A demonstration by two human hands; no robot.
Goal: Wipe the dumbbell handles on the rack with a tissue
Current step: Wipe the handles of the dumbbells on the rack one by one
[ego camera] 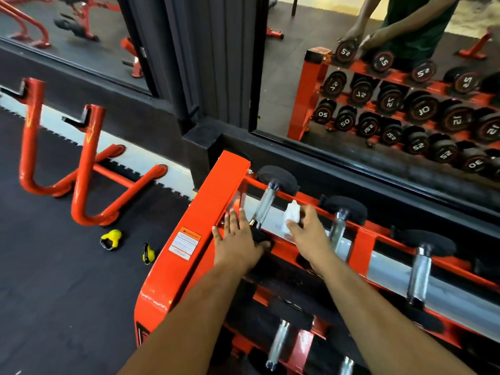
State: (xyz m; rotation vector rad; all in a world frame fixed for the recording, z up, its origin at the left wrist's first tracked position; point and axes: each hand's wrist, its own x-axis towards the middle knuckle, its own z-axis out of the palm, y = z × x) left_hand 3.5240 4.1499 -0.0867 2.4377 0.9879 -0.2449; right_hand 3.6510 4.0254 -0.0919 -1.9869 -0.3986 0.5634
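Observation:
An orange dumbbell rack (213, 201) stands against a mirrored wall, holding black dumbbells with chrome handles. My left hand (238, 239) lies with straight fingers on the near black head of the leftmost top-row dumbbell, beside its chrome handle (263, 205). My right hand (307, 230) pinches a crumpled white tissue (292, 215), just right of that handle and apart from it. The second dumbbell's handle (336, 228) is partly hidden behind my right hand. A third handle (419, 274) stands further right.
Lower-shelf dumbbell handles (278, 345) show under my forearms. On the black floor mat to the left are two yellow kettlebells (111, 239) and an orange tubular stand (81, 169). The mirror (378, 77) behind the rack reflects the rack and a person.

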